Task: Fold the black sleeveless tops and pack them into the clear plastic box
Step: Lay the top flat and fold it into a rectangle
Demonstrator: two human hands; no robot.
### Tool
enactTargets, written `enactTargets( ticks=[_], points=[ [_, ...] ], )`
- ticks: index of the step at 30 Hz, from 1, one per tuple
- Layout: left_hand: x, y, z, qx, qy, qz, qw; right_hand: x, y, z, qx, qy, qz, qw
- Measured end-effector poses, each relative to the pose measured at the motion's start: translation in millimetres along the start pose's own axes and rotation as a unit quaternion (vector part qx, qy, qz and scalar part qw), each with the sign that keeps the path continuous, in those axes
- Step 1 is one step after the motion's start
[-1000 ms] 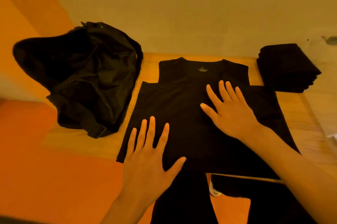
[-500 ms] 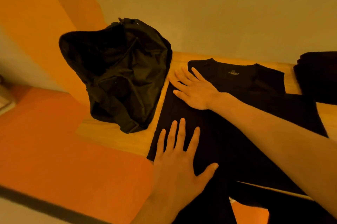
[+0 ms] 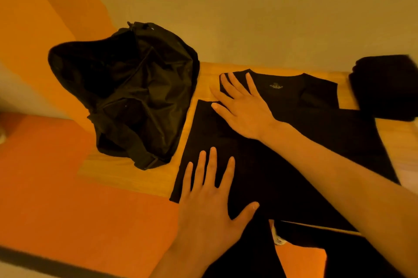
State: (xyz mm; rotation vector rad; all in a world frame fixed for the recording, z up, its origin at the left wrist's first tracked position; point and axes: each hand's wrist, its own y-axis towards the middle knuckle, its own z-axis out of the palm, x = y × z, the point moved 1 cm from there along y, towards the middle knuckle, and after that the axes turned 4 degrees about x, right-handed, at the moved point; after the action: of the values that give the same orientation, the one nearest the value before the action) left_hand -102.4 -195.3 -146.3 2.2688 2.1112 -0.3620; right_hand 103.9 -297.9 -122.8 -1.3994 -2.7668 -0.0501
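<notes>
head view: a black sleeveless top (image 3: 316, 142) lies spread flat on the pale wooden surface (image 3: 126, 171), with its neck towards the far wall and its hem at the near edge. the left hand (image 3: 210, 207) presses palm-down on the near left part of the top. its fingers (image 3: 212, 164) are straight, spread wide and hold nothing, which looks meant to pin the cloth so it cannot slide. the right hand (image 3: 242, 108) reaches across to the far left shoulder. its fingers (image 3: 233, 84) are also flat and splayed and grip nothing, probably smoothing that side ahead of a fold. a crumpled black fabric bag (image 3: 135, 97) sits just left of the top. a stack of folded black garments (image 3: 384, 90) waits at the far right, probably finished tops kept out of the way. the clear plastic box is not in view.
</notes>
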Motion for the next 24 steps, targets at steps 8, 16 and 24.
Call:
enactTargets(
  ticks=[8,16,24],
  points=[
    [-63,76,-30,-0.001,-0.126,0.178,0.976,-83,-222,-3,-0.031,0.105,0.245,0.963],
    [-151,195,2,0.059,0.128,0.383,0.913,-89,-261,23,0.029,0.007,0.27,0.962],
    [-150,192,6,0.023,0.136,0.383,0.913,-79,-294,23,0.044,0.014,0.259,0.965]
  ],
)
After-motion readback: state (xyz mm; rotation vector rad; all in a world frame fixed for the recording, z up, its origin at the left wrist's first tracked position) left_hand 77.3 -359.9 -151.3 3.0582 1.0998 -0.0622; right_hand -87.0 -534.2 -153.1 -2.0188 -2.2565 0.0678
